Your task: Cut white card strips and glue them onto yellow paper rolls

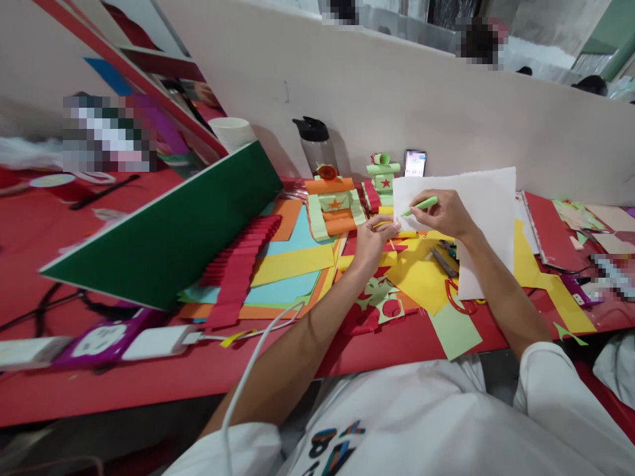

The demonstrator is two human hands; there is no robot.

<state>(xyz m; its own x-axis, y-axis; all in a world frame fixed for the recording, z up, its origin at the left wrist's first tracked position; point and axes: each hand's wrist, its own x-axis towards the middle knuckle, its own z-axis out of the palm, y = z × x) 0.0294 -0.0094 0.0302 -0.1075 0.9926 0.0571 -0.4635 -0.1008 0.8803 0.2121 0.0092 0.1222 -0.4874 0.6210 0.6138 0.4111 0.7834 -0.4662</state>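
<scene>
My right hand (441, 210) is closed around a light green pen (421, 205), its tip angled down to the left over a large white sheet (489, 218). My left hand (373, 241) is at the sheet's left edge, thumb and fingers pinched together; what lies between them is too small to make out. Yellow paper rolls (370, 261) and a yellow sheet (417, 271) lie beneath my hands. Close by are pliers (443, 262) and red-handled scissors (459, 301). Behind my left hand stand an orange and green paper figure (335, 211) and a green one (383, 182), each with a star.
A dark green board (173, 231) leans at left, beside pleated red paper (238, 264) and coloured sheets (282, 291). A bottle (316, 145) and a lit phone (415, 163) stand against the white partition (268, 66). A white cable (253, 363) crosses my left arm.
</scene>
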